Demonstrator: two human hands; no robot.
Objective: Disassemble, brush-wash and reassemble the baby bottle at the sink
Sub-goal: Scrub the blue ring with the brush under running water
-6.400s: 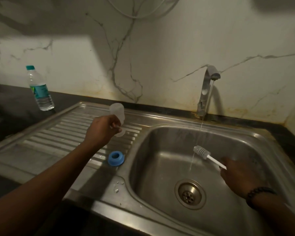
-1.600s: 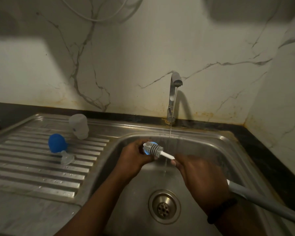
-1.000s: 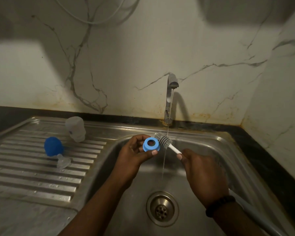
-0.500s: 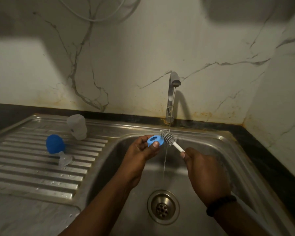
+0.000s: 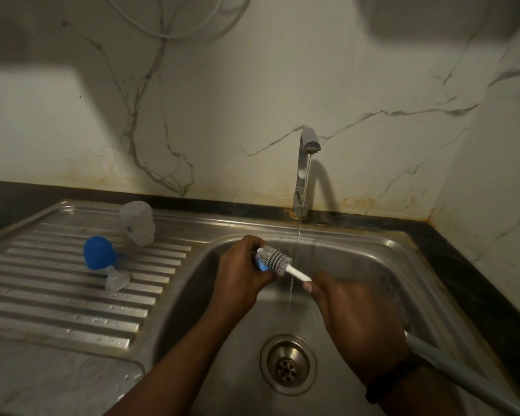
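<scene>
Left hand (image 5: pixel 240 274) grips blue ring (image 5: pixel 261 265), mostly hidden; right hand (image 5: pixel 354 322) holds brush (image 5: pixel 275 261).

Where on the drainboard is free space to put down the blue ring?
The near ribs of the drainboard, in front of the teat, are bare. Its far part is crowded: blue cap, teat and bottle body stand close together.

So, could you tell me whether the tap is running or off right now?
Running. A thin stream falls from the tap spout into the sink, passing just beside the brush.
</scene>
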